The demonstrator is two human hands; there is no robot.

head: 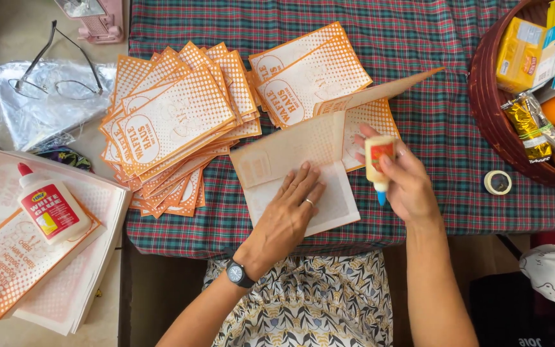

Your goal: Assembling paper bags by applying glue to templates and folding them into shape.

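Observation:
My left hand lies flat, fingers spread, on a partly folded orange-and-white paper bag that rests on the plaid cloth. A ring is on one finger and a dark watch on the wrist. My right hand grips a small glue bottle with a blue tip, held nozzle down just past the right edge of the paper. A long paper flap sticks up and right from the sheet.
Fanned stacks of finished orange bags lie to the left and behind. A big white glue bottle sits on flat sheets at far left. Eyeglasses, a tape roll, and a snack-and-orange basket surround them.

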